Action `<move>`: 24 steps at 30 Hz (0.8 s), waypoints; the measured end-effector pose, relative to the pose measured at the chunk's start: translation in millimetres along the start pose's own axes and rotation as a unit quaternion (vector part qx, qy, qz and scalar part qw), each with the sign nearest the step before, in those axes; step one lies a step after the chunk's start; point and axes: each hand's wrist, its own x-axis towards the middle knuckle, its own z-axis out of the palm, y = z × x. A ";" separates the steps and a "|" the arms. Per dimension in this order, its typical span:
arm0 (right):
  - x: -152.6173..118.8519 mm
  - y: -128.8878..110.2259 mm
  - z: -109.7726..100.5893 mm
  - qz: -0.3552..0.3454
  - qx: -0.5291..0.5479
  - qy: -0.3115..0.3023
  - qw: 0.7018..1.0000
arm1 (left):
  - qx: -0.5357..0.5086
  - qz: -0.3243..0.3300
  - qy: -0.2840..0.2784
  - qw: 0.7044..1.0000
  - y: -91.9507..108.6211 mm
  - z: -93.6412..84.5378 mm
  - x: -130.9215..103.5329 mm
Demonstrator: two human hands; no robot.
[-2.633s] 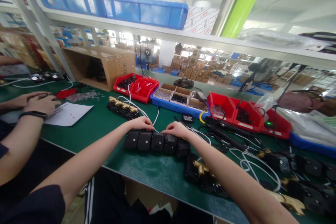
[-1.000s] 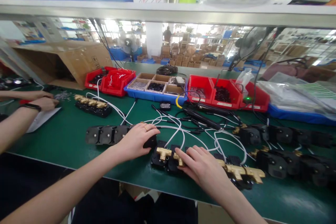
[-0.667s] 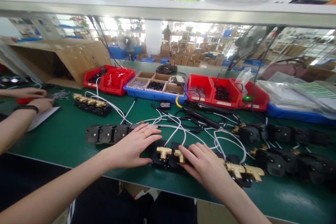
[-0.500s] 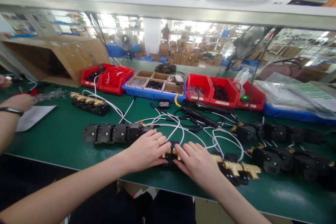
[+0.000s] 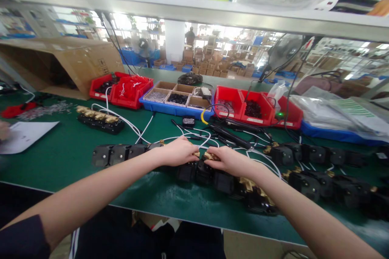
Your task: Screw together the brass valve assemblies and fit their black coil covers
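In the middle of the green bench lies a row of black blocks [image 5: 204,172] joined to brass fittings. My left hand [image 5: 182,151] is closed on the brass at its left end. My right hand [image 5: 226,160] pinches the brass further right, thumb on the near side. The black faces point toward me. Beneath my right forearm sits another brass-and-black piece [image 5: 258,200]; whether it joins the held row I cannot tell. Behind my left forearm stands a second row of black blocks [image 5: 118,154], partly hidden. White cables [image 5: 194,133] lie tangled beyond my hands.
A black unit with brass top [image 5: 100,120] stands left. Red bins [image 5: 257,119] and a blue divided tray [image 5: 176,109] line the back. More black block rows [image 5: 313,184] occupy the right. A co-worker's hand [image 5: 3,130] is by a white paper [image 5: 30,135].
Both hands have moved slightly away from me, turning the brass-and-black row so its black faces come forward and the brass goes to the far side. The co-worker's arm has drawn back left.
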 end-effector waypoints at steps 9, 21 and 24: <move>54.7 40.4 -1.3 -0.033 0.151 -0.113 0.981 | -0.151 -0.011 -0.080 0.985 -34.1 -0.5 25.7; 57.8 35.1 -14.9 -0.011 0.025 0.096 0.995 | -0.142 -0.064 0.011 0.988 -47.6 6.0 33.1; 17.6 32.9 -36.9 -0.013 0.019 0.190 0.981 | -0.138 -0.081 0.084 0.984 -27.0 -6.6 26.5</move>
